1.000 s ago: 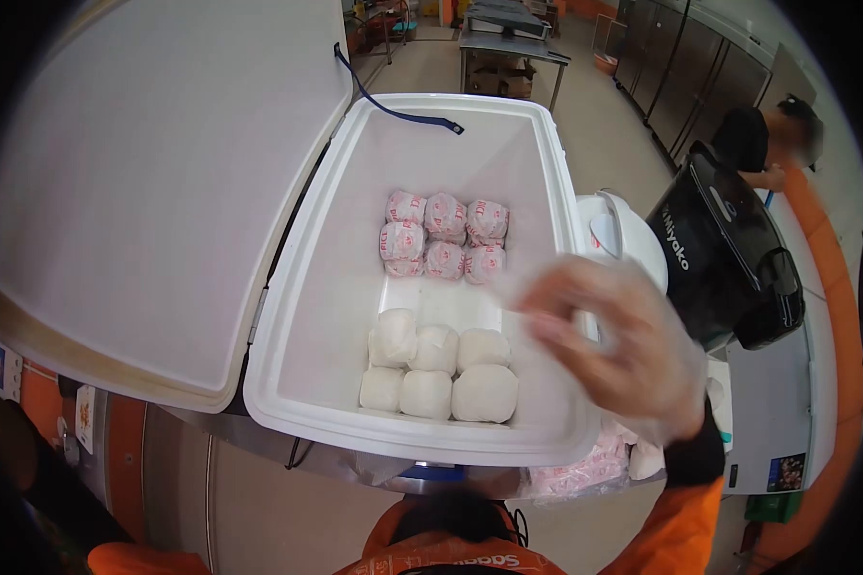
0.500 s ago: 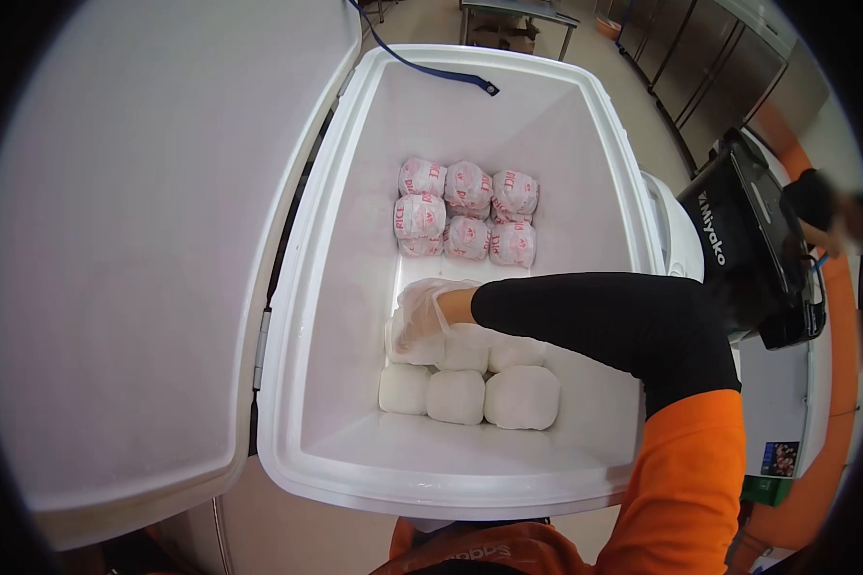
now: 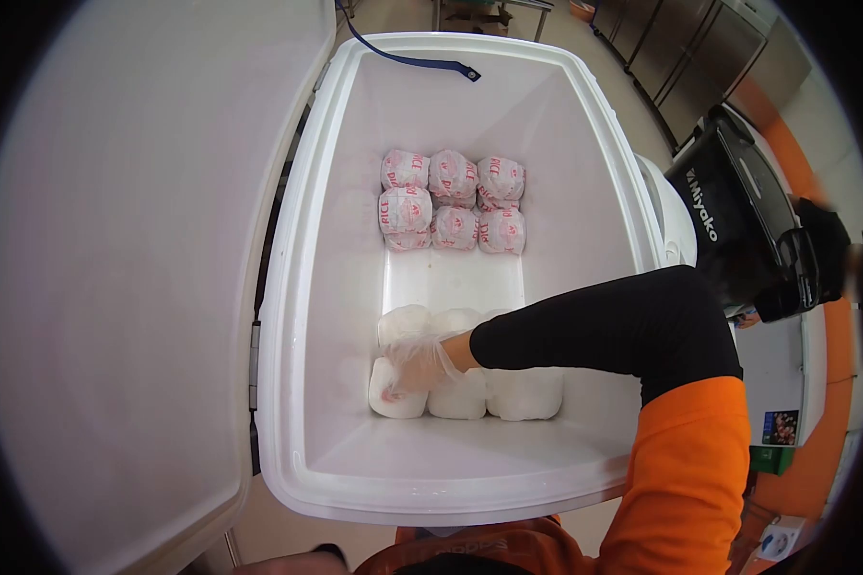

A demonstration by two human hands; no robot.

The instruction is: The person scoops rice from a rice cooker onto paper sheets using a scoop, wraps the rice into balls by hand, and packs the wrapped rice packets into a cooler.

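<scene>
My right hand (image 3: pixel 417 371), in a clear plastic glove, reaches down into a large white cooler box (image 3: pixel 470 484). Its fingers rest over the left white bundle (image 3: pixel 400 401) of the front row and look outstretched, not wrapped round it. More plain white bundles sit beside and behind it, such as a wide one (image 3: pixel 527 393) at the right; my forearm covers part of the back row. At the box's far end stand paper-wrapped rice packs (image 3: pixel 454 228) with red "RICE" print, some stacked. A strip of my left forearm (image 3: pixel 292 563) shows at the bottom edge; the hand is out of view.
The cooler's lid (image 3: pixel 134 259) stands open on the left, with a blue strap (image 3: pixel 408 62) hanging over the far rim. On the right are a black Miyako appliance (image 3: pixel 729 220) and another person's dark-sleeved arm (image 3: pixel 820 240). Steel cabinets (image 3: pixel 690 62) stand farther back.
My right hand has moved nearer, from the back row's left bundle to the front row's left one, uncovering the former. My left forearm has appeared at the bottom edge. The view has shifted slightly.
</scene>
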